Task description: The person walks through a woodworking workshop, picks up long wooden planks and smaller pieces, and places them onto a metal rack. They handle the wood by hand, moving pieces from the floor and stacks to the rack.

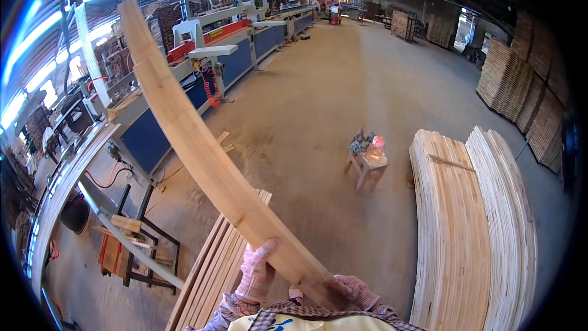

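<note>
With the left hand (pixel 256 273) in its patterned glove wrapped around the edge of the long pale wooden plank (pixel 202 147) and the right hand (pixel 355 292) clasping its near end, the raised board seems best steadied by keeping both grips firm above the low stack of pale planks (pixel 211 276).

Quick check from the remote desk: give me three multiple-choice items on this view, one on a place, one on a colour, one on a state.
1. Where does the small wooden stool stand?
A. On the bare floor left of the stacked boards
B. On top of the stack
C. Under the machine

2. What colour are the side panels of the long machine?
A. Yellow
B. Blue
C. White

3. How is the long plank held?
A. Lying flat on the floor
B. Gripped at its near end by the left hand and right hand, far end raised
C. Clamped in the machine

A: floor all round it.
B: blue panels show.
B: both gloved hands grip it.
</note>
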A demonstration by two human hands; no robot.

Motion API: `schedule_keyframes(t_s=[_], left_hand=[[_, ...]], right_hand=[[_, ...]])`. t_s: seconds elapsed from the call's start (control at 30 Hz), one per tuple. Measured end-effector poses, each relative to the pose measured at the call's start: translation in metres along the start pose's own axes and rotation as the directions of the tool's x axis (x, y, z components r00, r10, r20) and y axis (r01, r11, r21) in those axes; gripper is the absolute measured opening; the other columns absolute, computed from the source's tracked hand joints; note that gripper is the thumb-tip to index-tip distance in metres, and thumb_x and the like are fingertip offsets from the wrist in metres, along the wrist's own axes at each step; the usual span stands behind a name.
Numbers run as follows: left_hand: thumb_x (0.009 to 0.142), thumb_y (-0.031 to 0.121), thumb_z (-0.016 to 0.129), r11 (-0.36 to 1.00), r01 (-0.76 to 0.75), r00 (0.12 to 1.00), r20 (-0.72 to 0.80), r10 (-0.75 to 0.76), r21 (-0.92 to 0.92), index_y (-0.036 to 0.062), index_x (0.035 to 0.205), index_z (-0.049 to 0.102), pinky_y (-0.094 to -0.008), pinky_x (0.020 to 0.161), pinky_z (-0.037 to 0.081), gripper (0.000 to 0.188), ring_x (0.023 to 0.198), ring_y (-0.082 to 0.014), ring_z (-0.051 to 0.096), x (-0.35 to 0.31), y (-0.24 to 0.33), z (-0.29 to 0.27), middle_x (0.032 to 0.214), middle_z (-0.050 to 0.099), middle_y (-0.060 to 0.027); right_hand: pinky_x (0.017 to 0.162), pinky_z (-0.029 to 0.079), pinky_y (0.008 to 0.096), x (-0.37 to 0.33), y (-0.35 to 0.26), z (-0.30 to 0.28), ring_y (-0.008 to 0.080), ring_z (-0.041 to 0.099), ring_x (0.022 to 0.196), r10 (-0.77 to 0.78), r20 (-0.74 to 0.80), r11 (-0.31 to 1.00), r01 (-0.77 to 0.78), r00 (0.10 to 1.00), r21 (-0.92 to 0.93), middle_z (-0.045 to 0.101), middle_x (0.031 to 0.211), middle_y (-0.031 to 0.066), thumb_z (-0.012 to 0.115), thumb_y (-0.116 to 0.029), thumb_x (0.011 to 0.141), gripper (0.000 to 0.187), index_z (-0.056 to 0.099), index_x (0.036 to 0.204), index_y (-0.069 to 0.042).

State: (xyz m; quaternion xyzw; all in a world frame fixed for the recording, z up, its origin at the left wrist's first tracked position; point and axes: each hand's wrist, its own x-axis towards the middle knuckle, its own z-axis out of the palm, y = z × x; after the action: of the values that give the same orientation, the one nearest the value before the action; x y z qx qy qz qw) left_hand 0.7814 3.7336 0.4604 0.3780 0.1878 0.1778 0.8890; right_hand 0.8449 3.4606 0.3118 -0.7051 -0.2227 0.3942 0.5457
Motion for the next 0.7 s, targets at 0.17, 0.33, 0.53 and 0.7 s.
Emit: schedule_keyframes(t_s=[0.17,0.33,0.53,0.7], left_hand=[[0.082,0.021,0.074,0.992,0.126,0.989,0.077,-0.127,0.020,0.0073,0.132,0.048,-0.0429,0.097,0.049,0.058,0.111,-0.0251,0.059,0.108,0.006,0.036,0.119,0.059,-0.0081],[0.082,0.021,0.075,0.991,0.132,0.975,0.180,-0.131,0.007,0.0076,0.133,0.047,-0.0445,0.098,0.049,0.060,0.113,-0.0257,0.059,0.233,-0.022,0.072,0.119,0.059,-0.0084],[0.083,0.022,0.075,0.974,0.225,0.960,0.170,-0.222,0.000,0.0087,0.133,0.046,-0.0473,0.098,0.050,0.059,0.113,-0.0269,0.059,0.385,-0.060,0.127,0.119,0.059,-0.0090],[0.086,0.024,0.074,0.932,0.361,0.931,0.071,-0.358,-0.039,0.0112,0.132,0.049,-0.0494,0.098,0.050,0.053,0.112,-0.0293,0.060,0.509,-0.093,0.168,0.123,0.060,-0.0102]], right_hand=[[0.092,0.049,0.0282,0.045,-0.078,-0.053,0.0103,0.060,0.104,0.132,-0.014,0.963,-0.125,0.991,0.240,0.069,0.112,0.0031,0.060,-0.044,0.098,0.048,0.065,0.122,-0.003],[0.088,0.049,0.0284,0.127,-0.053,-0.128,0.0116,0.061,0.098,-0.018,-0.151,0.993,0.035,0.988,0.110,0.069,0.108,0.0025,0.056,-0.044,0.100,0.046,0.064,0.121,-0.003],[0.087,0.050,0.0278,0.209,-0.080,-0.235,0.0114,0.062,0.095,0.164,-0.166,0.951,-0.111,0.972,0.288,0.069,0.110,0.0045,0.058,-0.045,0.099,0.049,0.064,0.122,-0.002],[0.090,0.049,0.0293,0.278,-0.125,-0.326,0.0133,0.061,0.103,0.252,-0.119,0.906,-0.191,0.960,0.378,0.067,0.118,0.0070,0.060,-0.048,0.097,0.059,0.057,0.133,-0.002]])
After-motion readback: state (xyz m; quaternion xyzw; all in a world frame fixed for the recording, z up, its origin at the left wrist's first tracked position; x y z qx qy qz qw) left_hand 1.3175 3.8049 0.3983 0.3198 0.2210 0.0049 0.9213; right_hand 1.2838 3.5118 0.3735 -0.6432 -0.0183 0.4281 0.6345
